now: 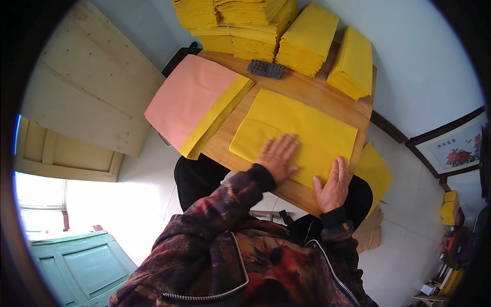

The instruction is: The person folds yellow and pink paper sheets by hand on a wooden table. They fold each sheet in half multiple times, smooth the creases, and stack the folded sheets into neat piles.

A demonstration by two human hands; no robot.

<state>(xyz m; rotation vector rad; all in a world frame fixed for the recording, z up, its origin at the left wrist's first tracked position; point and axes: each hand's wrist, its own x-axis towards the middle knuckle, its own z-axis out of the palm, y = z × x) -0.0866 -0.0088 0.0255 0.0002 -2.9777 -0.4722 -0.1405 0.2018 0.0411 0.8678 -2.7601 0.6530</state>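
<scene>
A yellow paper sheet [302,120] lies flat on the wooden table, with a folded flap toward its left end. My left hand [277,157] rests palm down on its near part, fingers stretched out. At the sheet's near right corner my right hand [333,185] lies with fingers extended and thumb apart, touching the paper. Neither hand grips anything. To the left, a pink sheet [197,97] covers most of a stack of yellow paper [217,117], whose yellow edge shows on the right.
Tall stacks of folded yellow paper [309,38] line the table's far side, beside a dark grey bumpy block [266,69]. The wooden table's [243,110] near edge is above my knees. More yellow paper [376,171] hangs or lies low at the right. A framed picture [455,146] leans farther right.
</scene>
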